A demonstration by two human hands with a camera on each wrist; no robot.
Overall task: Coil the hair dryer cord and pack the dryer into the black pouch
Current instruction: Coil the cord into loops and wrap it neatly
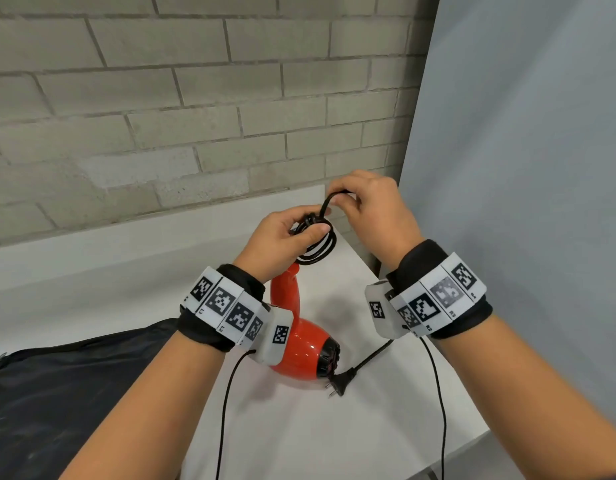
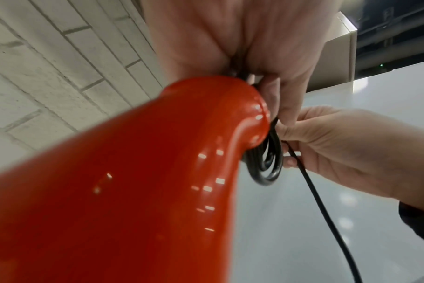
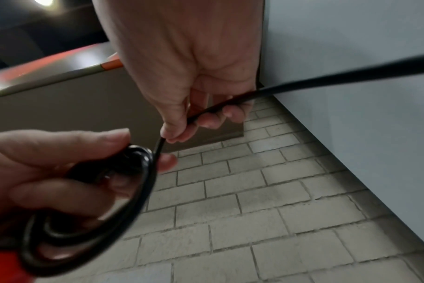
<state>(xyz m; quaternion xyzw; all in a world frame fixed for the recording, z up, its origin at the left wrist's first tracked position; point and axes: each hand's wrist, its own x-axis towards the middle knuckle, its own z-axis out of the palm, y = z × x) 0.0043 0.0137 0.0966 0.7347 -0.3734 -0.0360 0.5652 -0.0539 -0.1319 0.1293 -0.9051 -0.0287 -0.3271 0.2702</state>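
1. While the left hand [image 1: 282, 237] is raised above the desk [image 1: 334, 427], its fingers [image 3: 68, 145] are curled round several black loops of the cord [image 1: 318, 244], with the thumb pressed on top of the bundle.
2. Just beside it at 2 o'clock, the right hand [image 1: 372, 209] pinches the free run of cord between thumb and bent fingers [image 3: 213, 118]; that strand arcs down into the loops, and the two hands nearly touch.
3. From the coil, the red hair dryer [image 1: 299, 344] hangs at 6 o'clock, handle up against the left hand, its body low over the desk; whether it touches the surface cannot be told.
4. Next to the dryer's dark rear grille, at 4 o'clock from it, the plug [image 1: 341, 381] lies on the desk, and its cord runs off toward the right wrist.
5. At 8 o'clock from the hands, the black pouch [image 1: 74, 393] lies flat on the desk, partly under the left forearm.
6. Thin black cables drop from both wristbands [image 1: 434, 296] past the near desk edge.
7. Behind the hands, at 12 o'clock, stands a brick wall [image 1: 161, 98]; a pale panel [image 1: 524, 168] closes off 3 o'clock, and the desk's right edge falls away just beneath the right wrist.
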